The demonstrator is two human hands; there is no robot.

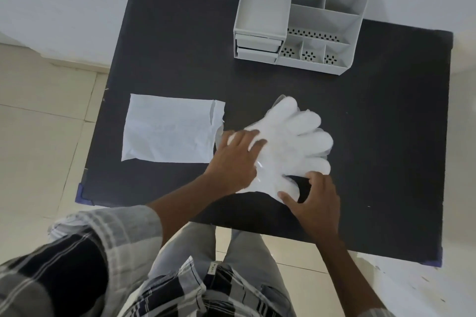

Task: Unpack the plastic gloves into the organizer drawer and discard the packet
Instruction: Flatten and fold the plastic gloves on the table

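Note:
A stack of translucent white plastic gloves [293, 136] lies flat on the dark table [167, 59], fingers pointing right and away. My left hand [235, 159] rests palm down on the cuff end, fingers spread. My right hand [315, 203] pinches the thumb part of the gloves at their near edge. The white packet [170, 131], torn open along its right side, lies flat to the left of the gloves. The grey organizer [304, 13] stands at the table's far edge, its two small drawers [257, 46] at the lower left pushed in.
The organizer has several open compartments on top, some with perforated floors. The table has blue corner guards. Pale floor tiles lie on the left, and a white wall is behind. My legs and checked shirt are at the near edge.

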